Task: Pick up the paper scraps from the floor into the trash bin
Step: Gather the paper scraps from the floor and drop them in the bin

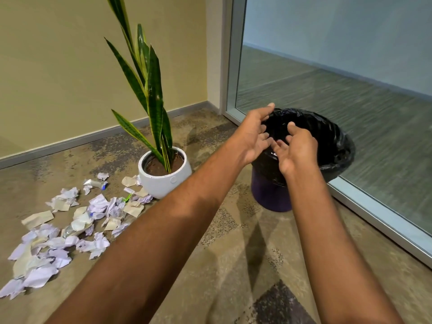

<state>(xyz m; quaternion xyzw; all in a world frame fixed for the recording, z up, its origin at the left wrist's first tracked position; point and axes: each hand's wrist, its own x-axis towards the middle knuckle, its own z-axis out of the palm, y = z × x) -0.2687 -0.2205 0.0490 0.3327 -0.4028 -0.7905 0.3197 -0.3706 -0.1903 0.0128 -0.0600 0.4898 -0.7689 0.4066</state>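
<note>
Paper scraps (70, 228): a loose heap on the floor (233, 265) at about 8 o'clock from my hands, well apart from them. Pieces are crumpled and torn, mostly pale lilac-white, with several tan or cream bits mixed in. A few show dark print or marks; one scrap near the far edge has a blue tip, and a small green bit lies close to the pot. The heap spreads from the near left edge of view up to the base of the plant pot (164, 176), where a couple of scraps touch it.

Trash bin (272, 195): dark purple body, lined with a black plastic bag (327, 141) whose edge folds out over the rim. It stands at 1 o'clock, beside the glass wall (350, 78). The inside is black and I cannot tell what lies in it.

My left hand (253, 139) and right hand (295, 150) both hang over the bin's near rim, palms turned toward each other, fingertips nearly meeting. Each grip is wide, fingers spread and loosely curled, holding nothing that I can see.

Plant pot: white, round, filled with brown soil, holding a tall snake plant (147, 85) with green, yellow-edged leaves. It stands between the heap and the bin, at 10 o'clock from my hands.
</note>
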